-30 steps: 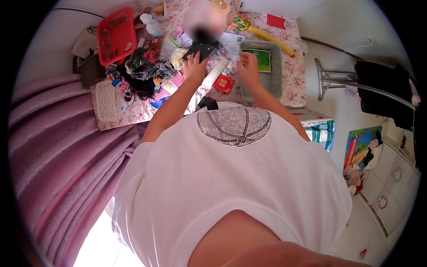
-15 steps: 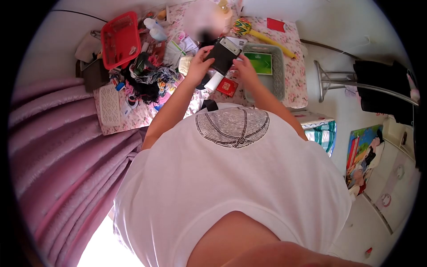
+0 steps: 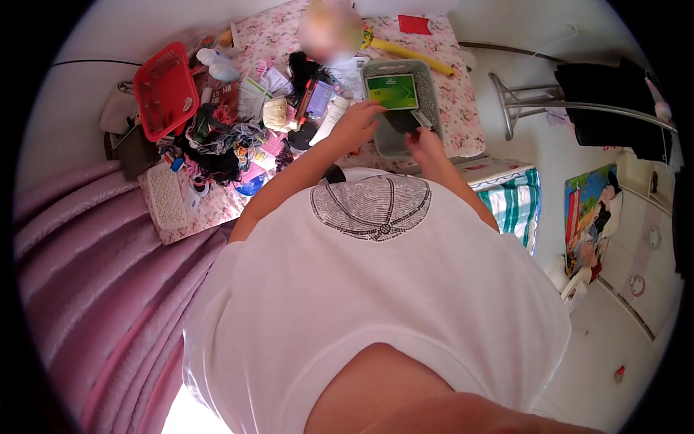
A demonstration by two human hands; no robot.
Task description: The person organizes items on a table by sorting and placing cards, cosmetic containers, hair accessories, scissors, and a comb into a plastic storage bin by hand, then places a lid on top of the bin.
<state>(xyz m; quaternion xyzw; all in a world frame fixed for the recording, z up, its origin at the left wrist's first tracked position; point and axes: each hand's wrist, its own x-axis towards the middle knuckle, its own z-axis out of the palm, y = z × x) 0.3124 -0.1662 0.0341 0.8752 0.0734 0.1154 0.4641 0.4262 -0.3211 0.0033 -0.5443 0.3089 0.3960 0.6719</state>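
A black flat case with a silver metal strip point(image 3: 402, 121) is inside the grey-green plastic basket point(image 3: 437, 108), below a green card box point(image 3: 392, 91). My right hand point(image 3: 428, 147) grips the case near its metal end, at the basket's near right side. My left hand point(image 3: 358, 124) reaches over the basket's left edge with its fingers stretched out beside the case; whether the fingertips touch it I cannot tell. A white tube point(image 3: 330, 119) lies just left of my left hand.
A red basket point(image 3: 165, 94) stands at the table's left, beside a heap of tangled hair ties and cords point(image 3: 224, 141). White bottles point(image 3: 218, 64) lie behind. A yellow stick point(image 3: 412, 54) and a red packet point(image 3: 414, 25) are at the back right. A white perforated tray point(image 3: 165, 195) sits front left.
Both hands have moved right with the black case, from above the table into the basket. My left hand has come away from its grip on the case.
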